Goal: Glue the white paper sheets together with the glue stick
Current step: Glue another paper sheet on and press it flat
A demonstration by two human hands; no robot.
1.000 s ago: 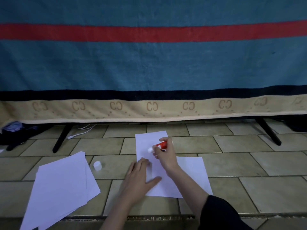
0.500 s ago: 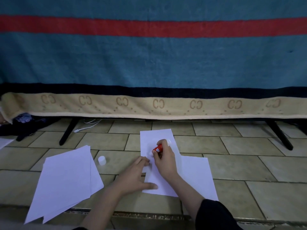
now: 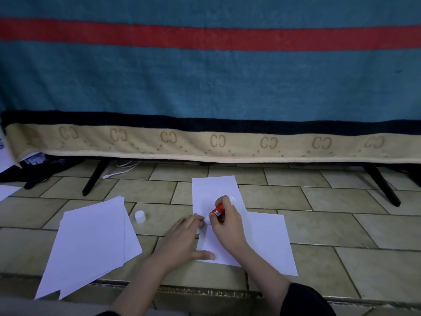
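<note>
Two white sheets (image 3: 216, 192) lie overlapped on the tiled floor (image 3: 319, 224), the upper one running away from the person, the lower one (image 3: 268, 242) showing out from under its right edge. A loose stack of spare paper (image 3: 91, 242) lies well to the left of that upper sheet, and the white cap (image 3: 139, 216) of the glue stands on the tiles between the stack and the sheet.

Gluing looks to be the step in hand. The left hand (image 3: 182, 240) lies flat and spread, thumb and fingertips pinning the upper sheet's left edge. The right hand (image 3: 225, 224) is over the middle of the same sheet, its grip closed round the red glue stick (image 3: 218, 212), which is tilted with the lower end down toward the paper; whether the tip touches is hidden by the fingers.

Next, I judge, the stick needs drawing along the sheet while the left hand keeps it from sliding; then the sheets want pressing together.

No container is in view apart from the glue tube itself.
</note>
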